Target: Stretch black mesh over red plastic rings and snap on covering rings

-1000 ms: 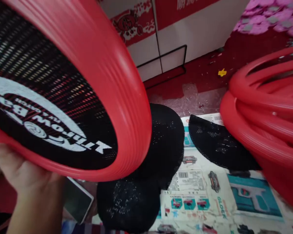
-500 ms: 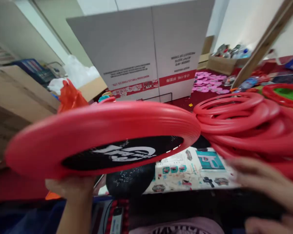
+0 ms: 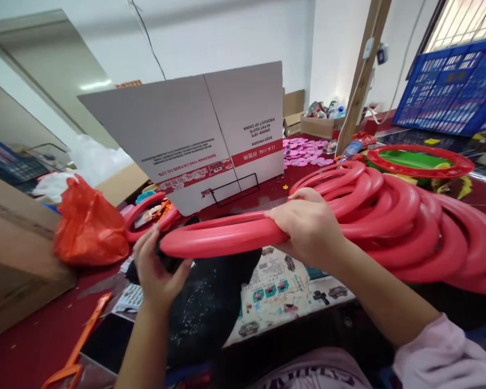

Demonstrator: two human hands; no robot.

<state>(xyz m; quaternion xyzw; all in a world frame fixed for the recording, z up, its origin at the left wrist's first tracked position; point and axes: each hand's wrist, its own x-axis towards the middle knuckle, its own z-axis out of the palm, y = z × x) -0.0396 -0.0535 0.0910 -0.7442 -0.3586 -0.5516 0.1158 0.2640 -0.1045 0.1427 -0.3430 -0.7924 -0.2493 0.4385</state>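
I hold a red ring-shaped disc (image 3: 222, 240) edge-on, level above the table. My right hand (image 3: 308, 229) is closed over its right rim. My left hand (image 3: 156, 270) grips its left end, fingers curled around the rim and the black mesh under it. Black mesh rounds (image 3: 210, 297) lie on the table below the disc. A long pile of red rings (image 3: 392, 216) stretches away to the right, just behind my right hand.
A white cardboard sheet (image 3: 202, 135) stands upright behind the disc. An orange plastic bag (image 3: 87, 224) and a brown carton (image 3: 12, 254) are at the left. Printed toy packaging sheets (image 3: 283, 292) lie on the red table (image 3: 32, 340). An orange tool (image 3: 83, 337) lies near the front left.
The view has lifted from the table to the room. The disc has gone from tilted with its printed mesh showing to edge-on, and my right hand has come onto its right rim.
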